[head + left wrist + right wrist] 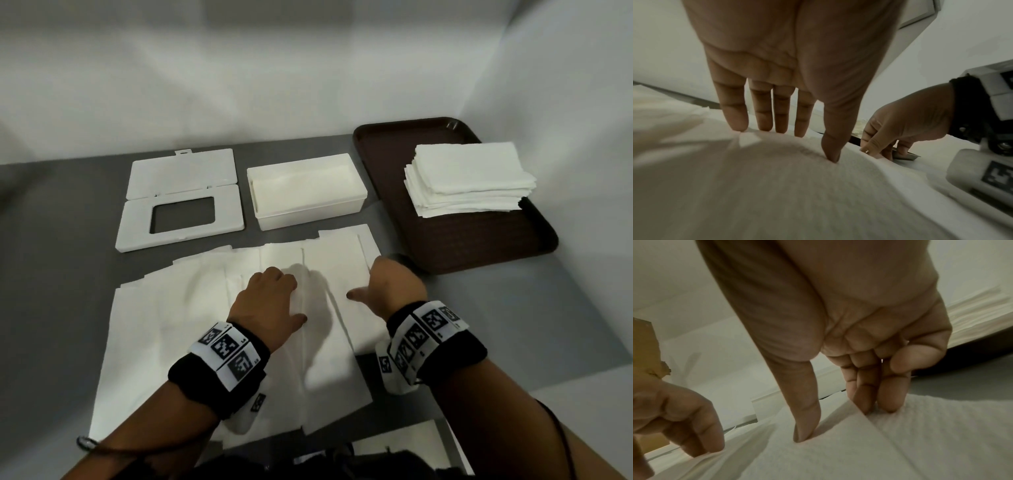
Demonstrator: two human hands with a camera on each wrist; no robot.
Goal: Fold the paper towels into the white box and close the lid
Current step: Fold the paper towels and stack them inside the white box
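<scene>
Head view: grey desk carries an overlapped row of paper towels, shingled one over the next, probably so they can be folded as a chained stack that pulls out one by one. Left hand lies palm-down near the middle of the row, right hand just beside it at an exposed sheet edge. White box sits behind the row, open, with a pale lining or sheet already inside, can't tell which. Its lid lies apart to the left, flipped flat with the window flap open, so closing isn't started. Brown tray on the right holds a stack of folded towels, the supply, within reach of the right hand. Left wrist view: left hand has straight fingers, tips and thumb pressing down on the towel, nothing grasped; judged to be pinning the sheets so they don't slide. Right hand shows beyond, fingertips down at the towel edge. Right wrist view: right hand has thumb planted on the top sheet, fingers bent down into the seam where one sheet edge overlaps the next, touching paper; can't tell whether the edge is pinched or only pressed. Left hand is at frame left, fingertips on the towel. Judgement: still in the folding/aligning stage; thin paper will shift or crease easily if one hand lets off.
</scene>
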